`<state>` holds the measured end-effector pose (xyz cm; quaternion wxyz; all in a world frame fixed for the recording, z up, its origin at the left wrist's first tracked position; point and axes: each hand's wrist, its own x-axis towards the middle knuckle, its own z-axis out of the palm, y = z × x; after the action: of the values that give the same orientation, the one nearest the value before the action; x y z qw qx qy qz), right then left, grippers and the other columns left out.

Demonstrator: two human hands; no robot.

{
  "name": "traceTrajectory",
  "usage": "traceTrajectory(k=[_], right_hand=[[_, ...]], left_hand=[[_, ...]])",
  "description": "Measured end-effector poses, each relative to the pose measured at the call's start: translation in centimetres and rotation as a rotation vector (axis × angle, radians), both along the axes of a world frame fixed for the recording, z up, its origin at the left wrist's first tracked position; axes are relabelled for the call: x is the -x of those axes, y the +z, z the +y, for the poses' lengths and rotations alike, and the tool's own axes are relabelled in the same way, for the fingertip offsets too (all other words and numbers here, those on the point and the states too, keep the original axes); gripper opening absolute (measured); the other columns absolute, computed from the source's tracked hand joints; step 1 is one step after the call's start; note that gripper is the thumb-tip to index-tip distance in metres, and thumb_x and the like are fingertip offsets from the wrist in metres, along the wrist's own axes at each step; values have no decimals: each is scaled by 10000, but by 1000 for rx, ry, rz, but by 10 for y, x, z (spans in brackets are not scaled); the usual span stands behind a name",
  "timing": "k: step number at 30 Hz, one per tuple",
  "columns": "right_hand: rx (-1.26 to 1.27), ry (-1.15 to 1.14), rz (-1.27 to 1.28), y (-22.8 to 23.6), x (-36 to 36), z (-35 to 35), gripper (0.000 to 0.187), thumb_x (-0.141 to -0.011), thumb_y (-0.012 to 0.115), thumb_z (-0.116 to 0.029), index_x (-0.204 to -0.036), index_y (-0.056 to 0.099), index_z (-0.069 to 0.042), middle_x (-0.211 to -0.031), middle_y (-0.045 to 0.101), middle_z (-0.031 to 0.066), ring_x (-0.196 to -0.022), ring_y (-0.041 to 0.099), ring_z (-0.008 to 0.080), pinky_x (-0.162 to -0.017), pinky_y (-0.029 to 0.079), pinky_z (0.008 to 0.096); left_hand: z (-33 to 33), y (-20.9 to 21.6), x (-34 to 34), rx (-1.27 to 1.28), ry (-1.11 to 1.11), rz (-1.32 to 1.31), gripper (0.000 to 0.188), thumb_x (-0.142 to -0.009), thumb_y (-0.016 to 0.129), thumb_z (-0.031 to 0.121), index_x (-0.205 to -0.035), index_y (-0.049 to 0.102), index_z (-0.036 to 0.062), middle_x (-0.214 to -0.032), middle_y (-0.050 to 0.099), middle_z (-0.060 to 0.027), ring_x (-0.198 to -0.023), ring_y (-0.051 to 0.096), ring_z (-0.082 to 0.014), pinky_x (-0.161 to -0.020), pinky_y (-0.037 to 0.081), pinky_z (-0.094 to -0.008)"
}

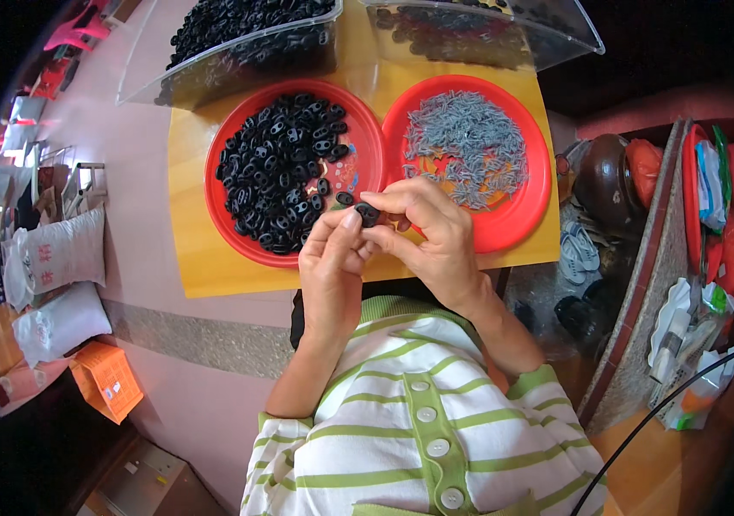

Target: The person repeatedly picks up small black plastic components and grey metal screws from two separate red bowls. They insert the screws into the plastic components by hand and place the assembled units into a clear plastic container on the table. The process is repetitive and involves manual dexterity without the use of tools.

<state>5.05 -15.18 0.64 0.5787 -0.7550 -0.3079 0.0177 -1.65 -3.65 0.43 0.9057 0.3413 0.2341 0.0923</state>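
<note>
In front of my chest, both hands meet over the near rims of two red plates. A small black oval piece with holes (367, 214) is pinched between my right hand's (431, 236) thumb and forefinger. My left hand (331, 262) is closed too, its thumb and fingertips against the same piece; its other fingers curl underneath. The left red plate (214, 181) holds a heap of similar black pieces (268, 168). On the right red plate (541, 172) lie many thin grey pieces (470, 129), too small to tell whether screws or springs.
A yellow tabletop (191, 249) carries the plates. Behind them stand two clear bins, the left bin (238, 56) full of black pieces, the right bin (470, 39) partly so. White sacks (57, 254) and an orange box (106, 378) are at left. A black cable (668, 391) crosses the lower right.
</note>
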Motion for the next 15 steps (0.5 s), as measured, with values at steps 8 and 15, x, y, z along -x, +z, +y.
traceTrajectory(k=[8,15], right_hand=[[20,66,91,14,-2,-17,290,-745,708,-28,-1027,640,-35,-860,580,54,-712,581,129,-612,487,256],[29,108,240,20,-6,-18,169,-828,648,-74,-983,638,-7,-859,603,50,-743,598,126,-635,478,246]], left_hand=[[8,-7,7,-307,-146,-49,148,-893,604,117,-942,594,-22,-824,618,-51,-726,583,-102,-686,486,-240],[6,-1,10,-688,-162,-69,107,-914,553,47,-931,568,-57,-849,616,-71,-754,604,-117,-711,496,-236]])
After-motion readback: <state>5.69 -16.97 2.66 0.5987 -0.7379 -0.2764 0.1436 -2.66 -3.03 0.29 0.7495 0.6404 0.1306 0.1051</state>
